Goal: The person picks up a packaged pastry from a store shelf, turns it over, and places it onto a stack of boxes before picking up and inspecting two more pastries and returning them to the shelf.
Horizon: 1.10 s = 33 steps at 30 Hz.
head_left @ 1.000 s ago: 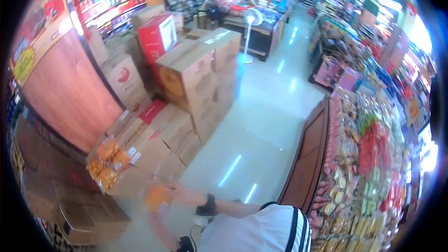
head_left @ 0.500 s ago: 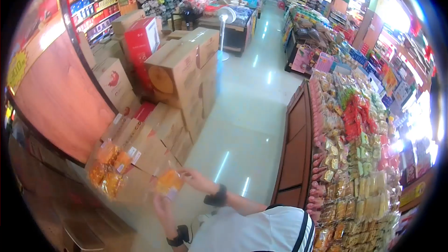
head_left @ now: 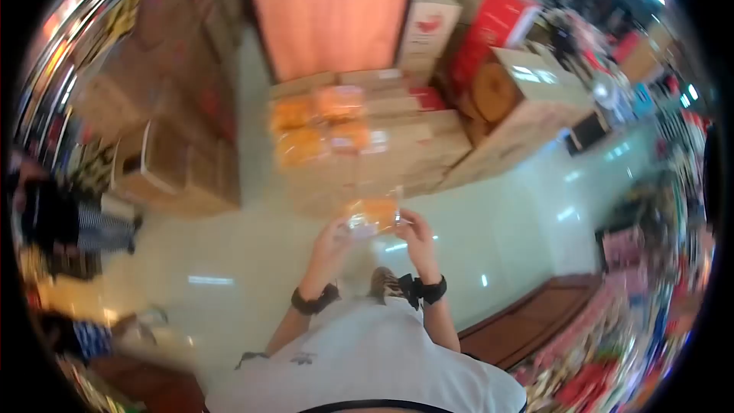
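Note:
Between my hands is a clear plastic packet with orange contents [head_left: 375, 213], held out in front of my body. My left hand [head_left: 333, 239] grips its left edge, and my right hand [head_left: 415, 228] pinches its right edge. The picture is smeared, so the exact contents cannot be made out. Beyond it, several similar orange packets [head_left: 302, 147] lie grouped on top of stacked cardboard boxes [head_left: 413, 149].
A taller carton [head_left: 535, 95] and a red box [head_left: 489, 34] stand right of the stack. More cartons [head_left: 176, 172] are at the left, near a person in striped clothing [head_left: 103, 228]. A brown wooden display stand [head_left: 527, 310] with packaged goods is at lower right.
My view has swung left, toward the box stack and its orange packets. Both hands still hold the packet, which now appears nearer the middle of the view.

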{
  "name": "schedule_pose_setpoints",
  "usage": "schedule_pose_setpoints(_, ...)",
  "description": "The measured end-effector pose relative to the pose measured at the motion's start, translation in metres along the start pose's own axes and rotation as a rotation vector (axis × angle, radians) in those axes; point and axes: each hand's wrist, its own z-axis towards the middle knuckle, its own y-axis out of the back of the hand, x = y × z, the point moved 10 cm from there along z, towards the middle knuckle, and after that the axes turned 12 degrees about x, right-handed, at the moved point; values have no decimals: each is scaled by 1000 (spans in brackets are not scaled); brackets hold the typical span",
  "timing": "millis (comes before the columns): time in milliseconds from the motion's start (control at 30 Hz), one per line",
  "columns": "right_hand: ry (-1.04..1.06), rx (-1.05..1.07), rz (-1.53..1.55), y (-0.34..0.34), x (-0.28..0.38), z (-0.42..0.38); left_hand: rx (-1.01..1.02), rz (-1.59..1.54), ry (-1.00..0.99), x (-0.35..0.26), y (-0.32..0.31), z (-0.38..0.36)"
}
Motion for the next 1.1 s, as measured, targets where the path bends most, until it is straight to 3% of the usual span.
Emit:
schedule_pose_setpoints(100,-61,84,75,-9,19,31,-106,69,5,9,8,19)
schedule_pose_setpoints(367,29,180,129,23,34,153,-258,75,-64,-14,21,120)
schedule_pose_setpoints(467,106,248,113,23,21,211,-295,192,-86,-13,41,174)
schedule_pose_setpoints(567,-4,392,152,5,9,253,-378,221,-186,-7,66,212)
schedule_pose_setpoints(667,18,497,160,-9,-19,284,-421,208,-185,10,78,229)
schedule_pose_setpoints(800,-22,570,207,-4,-26,291,-490,207,-94,19,79,220)
schedule_pose_setpoints(933,52,479,16,22,-22,288,-615,309,-7,-6,79,190)
schedule_pose_setpoints(1033,78,346,57,46,-25,287,-782,286,47,-6,73,149)
schedule_pose_setpoints(1100,100,346,-23,46,1,286,-792,383,-16,-21,70,124)
